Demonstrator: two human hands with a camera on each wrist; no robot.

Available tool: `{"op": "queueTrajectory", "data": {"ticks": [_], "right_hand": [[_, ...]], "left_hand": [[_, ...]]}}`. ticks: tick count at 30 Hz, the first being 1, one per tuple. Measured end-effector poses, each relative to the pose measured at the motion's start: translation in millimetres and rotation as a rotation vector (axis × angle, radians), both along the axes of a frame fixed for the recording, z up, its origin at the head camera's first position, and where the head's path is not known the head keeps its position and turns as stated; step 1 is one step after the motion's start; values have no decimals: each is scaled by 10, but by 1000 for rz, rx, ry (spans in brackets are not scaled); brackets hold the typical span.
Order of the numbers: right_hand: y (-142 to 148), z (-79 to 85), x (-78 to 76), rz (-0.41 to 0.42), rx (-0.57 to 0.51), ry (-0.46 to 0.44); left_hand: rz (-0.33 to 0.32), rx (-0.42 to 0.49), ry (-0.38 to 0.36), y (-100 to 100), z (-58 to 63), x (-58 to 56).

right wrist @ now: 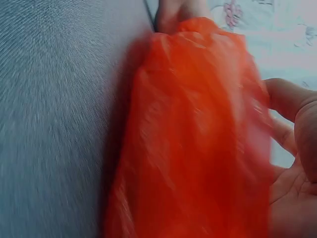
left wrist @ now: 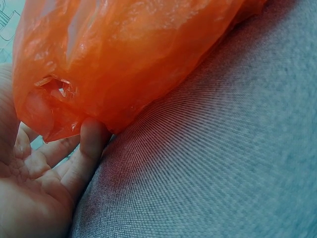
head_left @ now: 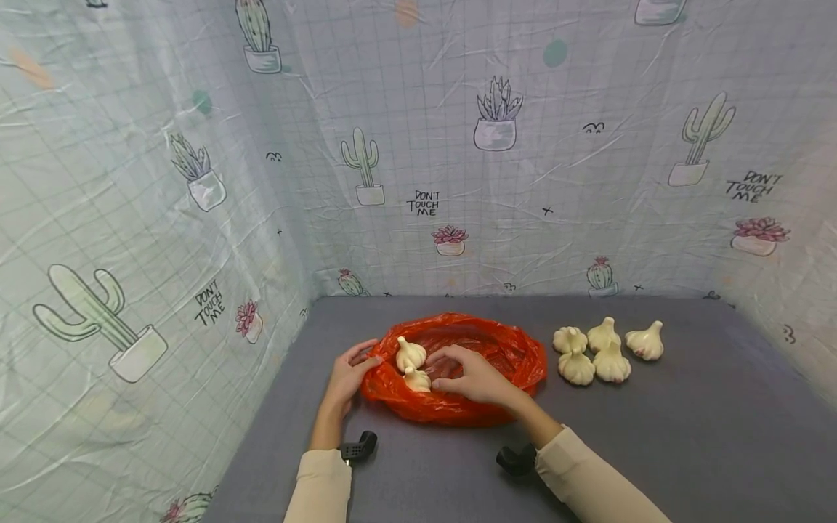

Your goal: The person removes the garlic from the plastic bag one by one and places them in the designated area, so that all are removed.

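While the left hand (head_left: 344, 378) gripped the rim of a crinkled orange plastic bag (head_left: 497, 349) at lower centre, seemingly to steady it, the right hand (head_left: 477, 378) rested loosely curled inside beside two white garlic bulbs (head_left: 410, 354). Five more bulbs (head_left: 604, 349) lay right of the bag on grey cloth (head_left: 686, 436).

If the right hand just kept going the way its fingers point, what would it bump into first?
Most likely the two garlic bulbs in the orange bag. The right hand reaches in over the bag's near rim, fingers pointing left at them. Depth is hard to judge; it may already touch the nearer bulb.
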State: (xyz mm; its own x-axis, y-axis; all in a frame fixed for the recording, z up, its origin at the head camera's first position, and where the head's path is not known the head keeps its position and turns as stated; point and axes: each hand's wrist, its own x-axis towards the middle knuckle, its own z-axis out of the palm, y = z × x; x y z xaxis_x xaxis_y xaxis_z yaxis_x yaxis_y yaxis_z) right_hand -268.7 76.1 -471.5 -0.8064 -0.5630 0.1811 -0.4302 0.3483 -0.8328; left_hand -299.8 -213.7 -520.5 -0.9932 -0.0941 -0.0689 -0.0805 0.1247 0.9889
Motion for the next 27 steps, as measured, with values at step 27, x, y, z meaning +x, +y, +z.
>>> {"op": "queueTrajectory", "data": {"ticks": [27], "right_hand": [[-384, -191, -183, -21, 169, -14]], "left_hand": [[5, -1, -13, 10, 2, -8]]}}
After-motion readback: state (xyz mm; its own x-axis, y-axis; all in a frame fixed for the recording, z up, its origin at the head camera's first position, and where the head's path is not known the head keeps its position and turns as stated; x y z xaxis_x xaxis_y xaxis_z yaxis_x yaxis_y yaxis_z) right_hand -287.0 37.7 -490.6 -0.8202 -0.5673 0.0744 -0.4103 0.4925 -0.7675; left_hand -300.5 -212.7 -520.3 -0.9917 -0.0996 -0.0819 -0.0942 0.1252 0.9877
